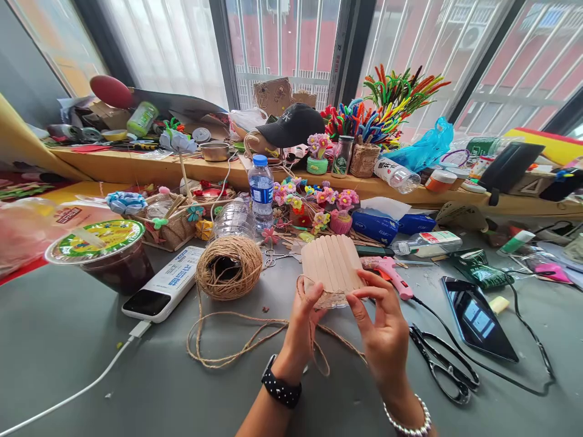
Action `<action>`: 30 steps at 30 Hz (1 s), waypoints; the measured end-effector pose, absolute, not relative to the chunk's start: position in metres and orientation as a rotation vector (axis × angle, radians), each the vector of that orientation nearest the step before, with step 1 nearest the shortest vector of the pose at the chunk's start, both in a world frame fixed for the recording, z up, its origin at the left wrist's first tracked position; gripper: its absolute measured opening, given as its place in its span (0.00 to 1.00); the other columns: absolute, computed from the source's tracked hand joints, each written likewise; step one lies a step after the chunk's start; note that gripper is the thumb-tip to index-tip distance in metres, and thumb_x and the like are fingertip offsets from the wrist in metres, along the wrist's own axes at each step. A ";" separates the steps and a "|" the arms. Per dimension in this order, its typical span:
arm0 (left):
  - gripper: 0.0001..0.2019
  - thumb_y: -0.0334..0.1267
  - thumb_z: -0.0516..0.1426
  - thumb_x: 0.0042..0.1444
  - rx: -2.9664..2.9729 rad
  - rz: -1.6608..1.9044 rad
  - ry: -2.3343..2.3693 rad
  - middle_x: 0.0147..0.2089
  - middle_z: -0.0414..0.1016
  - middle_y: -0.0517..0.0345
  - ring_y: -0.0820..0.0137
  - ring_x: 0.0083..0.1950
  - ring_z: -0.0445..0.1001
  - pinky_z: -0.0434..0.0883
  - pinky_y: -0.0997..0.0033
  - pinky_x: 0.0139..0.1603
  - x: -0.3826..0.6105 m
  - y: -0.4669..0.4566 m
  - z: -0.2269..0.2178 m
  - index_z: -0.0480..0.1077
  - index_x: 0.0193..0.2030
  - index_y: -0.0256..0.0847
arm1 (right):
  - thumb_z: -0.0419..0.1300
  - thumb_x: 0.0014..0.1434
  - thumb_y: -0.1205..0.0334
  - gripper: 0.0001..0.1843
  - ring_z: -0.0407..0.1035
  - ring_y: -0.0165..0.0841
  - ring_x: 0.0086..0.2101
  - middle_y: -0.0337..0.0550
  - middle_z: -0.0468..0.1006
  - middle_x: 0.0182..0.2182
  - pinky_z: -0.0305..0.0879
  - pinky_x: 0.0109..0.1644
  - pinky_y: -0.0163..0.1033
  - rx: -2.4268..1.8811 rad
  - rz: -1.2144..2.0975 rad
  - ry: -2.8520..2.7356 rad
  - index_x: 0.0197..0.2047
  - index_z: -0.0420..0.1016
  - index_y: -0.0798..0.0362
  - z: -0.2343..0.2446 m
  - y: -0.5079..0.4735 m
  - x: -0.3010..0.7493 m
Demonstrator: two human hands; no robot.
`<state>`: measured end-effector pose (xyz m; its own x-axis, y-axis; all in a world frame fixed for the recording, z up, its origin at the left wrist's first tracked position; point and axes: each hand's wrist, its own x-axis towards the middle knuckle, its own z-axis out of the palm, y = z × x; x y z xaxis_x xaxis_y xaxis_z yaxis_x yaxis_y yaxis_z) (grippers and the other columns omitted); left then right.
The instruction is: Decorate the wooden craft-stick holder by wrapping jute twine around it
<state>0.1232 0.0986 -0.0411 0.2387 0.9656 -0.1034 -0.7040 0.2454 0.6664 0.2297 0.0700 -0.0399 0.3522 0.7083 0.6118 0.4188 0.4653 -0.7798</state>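
Note:
A holder faced with wooden craft sticks is tilted between my hands, with clear plastic showing along its lower edge. My left hand grips its left side and underside, thumb in front. My right hand pinches the lower right corner between thumb and index finger, the other fingers bent. Jute twine runs from the ball of twine on the left, along the table and past my left hand; a loop hangs below the palm. Whether twine sits under my right fingertips is too small to make out.
A pink glue gun, black scissors and a phone lie to the right, among cables. Left stand a lidded drink cup and a charging power bank. A water bottle and pipe-cleaner flowers stand behind.

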 end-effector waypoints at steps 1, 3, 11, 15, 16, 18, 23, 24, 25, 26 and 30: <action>0.26 0.42 0.60 0.49 0.546 1.235 0.566 0.55 0.68 0.49 0.55 0.59 0.63 0.62 0.55 0.57 0.123 0.099 -0.042 0.60 0.55 0.41 | 0.60 0.55 0.61 0.04 0.63 0.40 0.49 0.46 0.70 0.46 0.58 0.53 0.52 -1.148 0.279 -1.253 0.33 0.70 0.51 -0.040 0.070 0.230; 0.24 0.42 0.60 0.49 0.543 1.254 0.560 0.55 0.68 0.50 0.56 0.59 0.64 0.61 0.55 0.57 0.123 0.099 -0.043 0.61 0.53 0.41 | 0.60 0.55 0.60 0.04 0.63 0.40 0.50 0.47 0.70 0.46 0.58 0.54 0.52 -1.136 0.325 -1.231 0.34 0.70 0.51 -0.039 0.070 0.229; 0.24 0.40 0.56 0.54 0.568 1.255 0.486 0.57 0.66 0.51 0.58 0.61 0.61 0.58 0.55 0.59 0.121 0.099 -0.044 0.57 0.58 0.42 | 0.61 0.54 0.61 0.04 0.63 0.40 0.50 0.46 0.70 0.47 0.59 0.54 0.51 -1.079 0.435 -1.148 0.33 0.70 0.52 -0.041 0.072 0.231; 0.22 0.39 0.54 0.55 0.563 1.243 0.451 0.58 0.65 0.51 0.58 0.62 0.60 0.58 0.55 0.60 0.120 0.098 -0.045 0.58 0.57 0.42 | 0.61 0.54 0.61 0.04 0.63 0.40 0.50 0.47 0.70 0.47 0.60 0.53 0.50 -1.071 0.452 -1.150 0.31 0.70 0.52 -0.042 0.073 0.233; 0.21 0.39 0.55 0.55 0.562 1.242 0.448 0.59 0.65 0.51 0.58 0.62 0.60 0.58 0.55 0.60 0.120 0.098 -0.045 0.59 0.56 0.42 | 0.61 0.54 0.61 0.04 0.63 0.40 0.50 0.47 0.71 0.47 0.61 0.52 0.49 -1.070 0.449 -1.156 0.31 0.71 0.52 -0.042 0.073 0.234; 0.21 0.39 0.55 0.55 0.556 1.239 0.446 0.58 0.65 0.51 0.58 0.62 0.60 0.58 0.55 0.59 0.120 0.099 -0.046 0.60 0.55 0.42 | 0.61 0.54 0.61 0.04 0.63 0.40 0.50 0.46 0.71 0.46 0.61 0.52 0.48 -1.070 0.446 -1.162 0.31 0.71 0.52 -0.042 0.073 0.234; 0.23 0.40 0.56 0.54 0.544 1.228 0.449 0.57 0.67 0.51 0.58 0.62 0.60 0.58 0.54 0.59 0.121 0.100 -0.045 0.59 0.56 0.43 | 0.61 0.54 0.62 0.04 0.63 0.39 0.50 0.46 0.71 0.46 0.59 0.53 0.50 -1.072 0.409 -1.157 0.32 0.70 0.52 -0.042 0.075 0.234; 0.23 0.40 0.56 0.53 0.543 1.222 0.452 0.57 0.67 0.51 0.58 0.62 0.60 0.59 0.54 0.59 0.121 0.100 -0.045 0.59 0.56 0.43 | 0.61 0.54 0.61 0.04 0.63 0.39 0.50 0.47 0.71 0.46 0.59 0.54 0.51 -1.071 0.407 -1.156 0.32 0.70 0.52 -0.042 0.075 0.234; 0.22 0.40 0.56 0.53 0.543 1.218 0.457 0.57 0.67 0.51 0.57 0.62 0.60 0.59 0.54 0.59 0.121 0.100 -0.045 0.60 0.55 0.42 | 0.61 0.54 0.61 0.05 0.63 0.40 0.50 0.47 0.71 0.46 0.59 0.54 0.51 -1.066 0.416 -1.150 0.33 0.70 0.52 -0.042 0.076 0.233; 0.22 0.40 0.57 0.53 0.543 1.215 0.464 0.57 0.67 0.51 0.57 0.62 0.59 0.59 0.54 0.59 0.121 0.100 -0.045 0.61 0.54 0.42 | 0.61 0.54 0.61 0.05 0.63 0.40 0.50 0.47 0.70 0.46 0.59 0.54 0.52 -1.057 0.433 -1.139 0.33 0.69 0.52 -0.042 0.076 0.233; 0.21 0.41 0.57 0.52 0.560 1.233 0.475 0.58 0.65 0.50 0.57 0.62 0.59 0.59 0.56 0.59 0.121 0.100 -0.046 0.63 0.53 0.41 | 0.62 0.53 0.63 0.10 0.63 0.39 0.50 0.47 0.69 0.46 0.59 0.55 0.52 -0.968 0.518 -1.076 0.36 0.65 0.51 -0.041 0.079 0.233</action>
